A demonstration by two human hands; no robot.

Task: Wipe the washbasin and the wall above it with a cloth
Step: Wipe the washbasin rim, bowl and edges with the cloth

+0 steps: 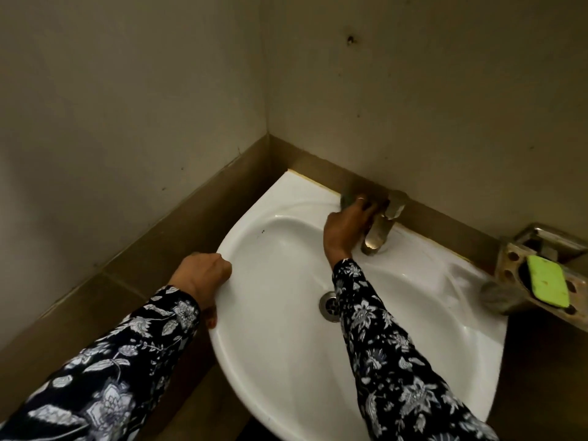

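Two hands work at a white ceramic corner washbasin (286, 329) set into the meeting of two beige walls. A person's right hand (345, 229), fingers curled, presses a dull grey-green cloth (347, 198) against the basin's back rim, where the rim meets the brown tiled band (318, 173) along the right-hand wall; only a small bunched part of the cloth shows past the fingers, one of which wears a ring. Just beside that hand, to its right, stands a brushed-metal tap (383, 224), its spout hanging over the bowl. The left hand (202, 275) is closed in a loose fist and gripping the basin's left rim, the thumb tucked under the edge. Both arms wear dark sleeves printed with white flowers (391, 354), the right one reaching across the bowl above the round metal drain (329, 305).

At the basin's right edge, a worn metal soap holder (512, 259) fixed to the wall carries a lime-green rectangular sponge (548, 281). Above the basin, the painted wall (429, 106) shows scattered dark specks and one larger dark mark (351, 40) high up near the corner.
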